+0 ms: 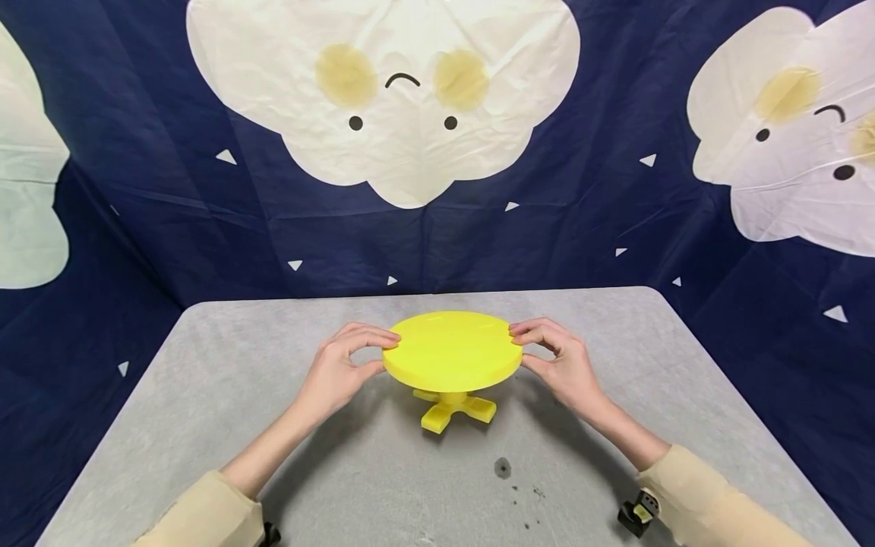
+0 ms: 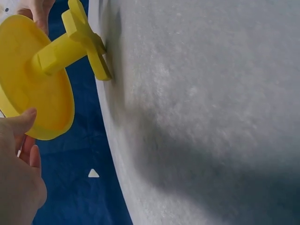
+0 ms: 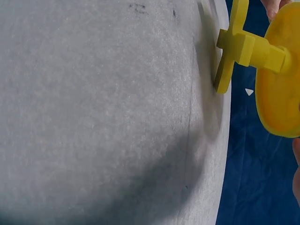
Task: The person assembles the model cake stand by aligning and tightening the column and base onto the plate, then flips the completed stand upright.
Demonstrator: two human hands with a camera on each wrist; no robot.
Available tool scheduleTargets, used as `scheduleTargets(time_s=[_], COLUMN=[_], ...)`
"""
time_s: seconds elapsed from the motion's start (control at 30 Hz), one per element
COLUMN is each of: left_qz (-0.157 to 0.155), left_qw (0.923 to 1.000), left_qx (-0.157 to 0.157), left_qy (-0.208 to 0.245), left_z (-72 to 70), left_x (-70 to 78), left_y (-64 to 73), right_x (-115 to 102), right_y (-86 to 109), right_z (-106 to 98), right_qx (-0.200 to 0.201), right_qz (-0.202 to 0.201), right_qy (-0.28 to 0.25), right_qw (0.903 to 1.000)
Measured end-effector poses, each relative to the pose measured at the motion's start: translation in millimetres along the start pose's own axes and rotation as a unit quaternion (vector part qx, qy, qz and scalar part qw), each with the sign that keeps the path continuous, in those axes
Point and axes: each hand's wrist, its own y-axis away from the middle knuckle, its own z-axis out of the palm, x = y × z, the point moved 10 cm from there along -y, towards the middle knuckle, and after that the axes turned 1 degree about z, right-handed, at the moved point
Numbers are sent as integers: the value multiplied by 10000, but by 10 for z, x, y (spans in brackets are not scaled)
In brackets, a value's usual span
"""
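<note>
A yellow toy pedestal table (image 1: 453,351) with a round top stands upright in the middle of the head view. Its short post ends in a cross-shaped foot (image 1: 444,412). My left hand (image 1: 339,365) pinches the left rim, fingers on top and thumb below. On the opposite rim, my right hand (image 1: 566,368) pinches the same way. The underside of the round top (image 2: 51,101) and the post show in the left wrist view. The right wrist view catches the foot (image 3: 229,51) close to the grey surface; whether it touches, I cannot tell.
A grey tabletop (image 1: 383,486) with rounded far corners lies under the arms. Dark spots (image 1: 502,467) mark it near the front. Navy fabric (image 1: 225,228) with white clouds and small triangles hangs behind and at both sides.
</note>
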Motion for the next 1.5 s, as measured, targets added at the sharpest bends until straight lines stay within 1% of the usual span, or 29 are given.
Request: scheduleTargets(time_s=[0.13,0.27,0.43,0.57,0.7,0.77,0.83,1.0,1.13,1.3,1.5], left_qz=[57,-61,-493,-826,-1040,-1119,-1115,-1015,-936,-794,-685], left_qw=[9998,9989,9956,9910,9862,9842,9835,9848,9859,9883,9919], left_qx=[-176,-448,-767,-991,-1221,-1317,-1382,-1407,-1377,-1265,-1008], left_qy=[-76,-102,-198,-353,-407,-393,-335,-133,-176,-322,-350], left_z=[11,27,50,65,96,115,132,152,163,168,162], left_x=[-20,-74,-193,-271,-312,-325,-322,-305,-289,-256,-234], left_y=[30,61,95,125,161,179,190,205,211,228,252], right_x=[76,156,254,314,353,367,374,380,391,413,430], right_y=[21,38,71,109,149,165,175,192,214,255,282], right_z=[-2,16,58,106,145,154,159,184,192,188,186], right_qx=[-151,-382,-787,-1242,-1638,-1747,-1817,-1950,-1993,-2012,-1944], right_qz=[351,610,955,1263,1487,1554,1589,1544,1568,1670,1671], right_qy=[-38,-104,-114,44,109,43,-69,-392,-498,-415,-330], right_qw=[9993,9974,9923,9842,9752,9723,9704,9678,9660,9643,9660])
